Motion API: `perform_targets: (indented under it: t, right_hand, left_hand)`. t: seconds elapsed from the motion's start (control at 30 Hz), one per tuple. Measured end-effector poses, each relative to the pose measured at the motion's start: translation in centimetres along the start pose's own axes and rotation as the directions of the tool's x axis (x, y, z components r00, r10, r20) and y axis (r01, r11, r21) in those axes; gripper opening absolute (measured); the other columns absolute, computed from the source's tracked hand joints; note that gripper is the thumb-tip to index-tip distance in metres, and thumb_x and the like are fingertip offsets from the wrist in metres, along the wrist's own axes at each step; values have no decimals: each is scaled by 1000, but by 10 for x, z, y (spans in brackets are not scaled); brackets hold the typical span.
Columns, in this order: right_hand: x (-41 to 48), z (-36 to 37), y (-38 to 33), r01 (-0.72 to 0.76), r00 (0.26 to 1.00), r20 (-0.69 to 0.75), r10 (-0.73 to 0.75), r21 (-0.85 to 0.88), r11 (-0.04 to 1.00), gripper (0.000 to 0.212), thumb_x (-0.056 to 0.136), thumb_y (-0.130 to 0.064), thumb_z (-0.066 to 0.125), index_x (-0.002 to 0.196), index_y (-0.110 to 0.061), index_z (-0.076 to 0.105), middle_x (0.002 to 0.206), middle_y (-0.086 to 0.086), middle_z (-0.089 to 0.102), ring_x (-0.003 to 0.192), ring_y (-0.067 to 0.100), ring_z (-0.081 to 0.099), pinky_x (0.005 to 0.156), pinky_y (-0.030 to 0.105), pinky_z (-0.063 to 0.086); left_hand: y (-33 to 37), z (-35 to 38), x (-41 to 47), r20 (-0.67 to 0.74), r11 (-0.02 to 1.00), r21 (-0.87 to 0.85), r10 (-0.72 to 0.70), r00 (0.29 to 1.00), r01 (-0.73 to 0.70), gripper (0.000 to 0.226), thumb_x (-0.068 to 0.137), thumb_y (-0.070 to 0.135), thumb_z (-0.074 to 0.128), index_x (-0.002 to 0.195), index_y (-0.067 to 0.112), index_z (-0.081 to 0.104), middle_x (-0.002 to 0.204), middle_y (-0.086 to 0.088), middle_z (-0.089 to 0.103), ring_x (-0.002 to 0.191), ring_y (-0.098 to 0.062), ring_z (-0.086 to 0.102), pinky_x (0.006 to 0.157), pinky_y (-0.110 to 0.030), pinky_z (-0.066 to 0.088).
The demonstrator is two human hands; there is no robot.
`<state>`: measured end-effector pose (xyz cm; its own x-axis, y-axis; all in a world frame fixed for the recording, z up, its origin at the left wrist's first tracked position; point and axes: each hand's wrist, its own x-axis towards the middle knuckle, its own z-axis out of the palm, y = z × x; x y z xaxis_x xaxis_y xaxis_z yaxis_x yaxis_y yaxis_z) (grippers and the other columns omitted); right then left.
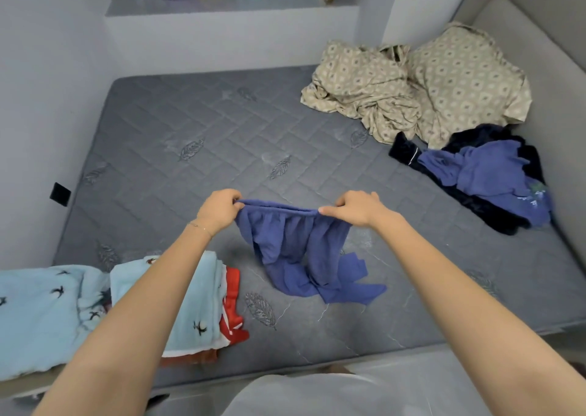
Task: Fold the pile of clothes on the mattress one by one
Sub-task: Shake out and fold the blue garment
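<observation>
A blue garment hangs by its gathered waistband above the grey quilted mattress. My left hand pinches the band's left end and my right hand pinches its right end, stretching it between them. The garment's lower part trails onto the mattress. At the right edge lies a pile of unfolded clothes, dark navy and blue pieces tangled together. Near the front left corner sits a folded stack, a light blue bird-print piece over a red one.
A crumpled beige patterned sheet fills the mattress's far right corner. More light blue bird-print fabric lies at the left edge. Walls close in on the left, right and back. A ledge behind holds purple and teal items.
</observation>
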<state>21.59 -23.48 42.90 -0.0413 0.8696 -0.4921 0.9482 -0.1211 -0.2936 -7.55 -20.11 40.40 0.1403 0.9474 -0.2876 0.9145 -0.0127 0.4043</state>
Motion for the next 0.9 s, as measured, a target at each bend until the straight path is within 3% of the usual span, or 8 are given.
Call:
perform_targets:
  t: [0.07,0.2,0.27,0.37,0.5,0.73,0.83,0.9]
  right_hand:
    - [1,1,-5,-7,998,-55,9,42,999,55,94,-55,45,54,-19,35,53,-1,41,64,24,45,79,37,26]
    - [1,6,-14,87,996,3,-87,-22,996,36,89,-52,59,78,-20,71,81,-1,66,81,21,56,77,32,32]
    - [2,11,-17,104,995,-9,-104,37,994,27,89,-44,63,89,-19,73,92,1,68,90,22,60,74,29,37]
    - [4,14,-17,83,989,-133,-58,190,978,21,89,-31,66,85,-11,71,85,5,62,86,24,59,69,28,41]
    - [7,8,-4,23,967,-245,61,324,946,27,92,-15,59,66,-9,55,84,11,50,84,25,48,69,29,34]
    - [16,7,11,-26,940,-276,201,530,847,5,96,-10,50,100,-9,53,82,12,57,72,24,48,57,30,35]
    - [16,6,14,11,932,-303,201,577,817,9,94,-7,52,94,-15,55,68,9,54,59,20,44,46,20,35]
    - [18,2,16,6,930,-300,210,587,810,12,94,-8,52,92,-15,61,74,6,56,62,17,46,49,19,36]
  left_hand:
    - [1,0,3,-96,1000,-12,-21,995,20,17,97,8,45,85,4,56,93,-24,63,90,-41,57,73,-42,42]
    - [14,0,8,-93,855,-519,-66,993,9,18,97,0,36,87,8,49,86,-18,55,78,-26,52,66,-36,46]
    - [22,0,11,-72,768,-641,-77,994,13,19,98,0,36,88,8,50,84,-14,54,77,-23,49,63,-30,44]
    - [27,-1,14,-126,830,-553,3,992,-72,14,95,1,47,91,7,60,78,-4,56,76,-17,48,61,-16,37]
    - [16,-3,22,-95,959,-263,84,992,-106,12,86,-2,58,91,2,68,88,-14,66,80,-22,54,66,-22,34]
    - [4,-1,25,-31,990,136,-41,999,45,22,91,-1,45,103,1,63,108,-23,63,99,-41,60,77,-40,47]
    - [9,4,28,3,963,-260,-68,998,67,26,87,-14,39,91,1,59,85,-23,61,61,-26,68,57,-31,57]
    - [11,4,31,-41,883,-461,-123,992,90,29,84,-18,39,83,3,59,76,-16,58,55,-22,62,46,-16,51]
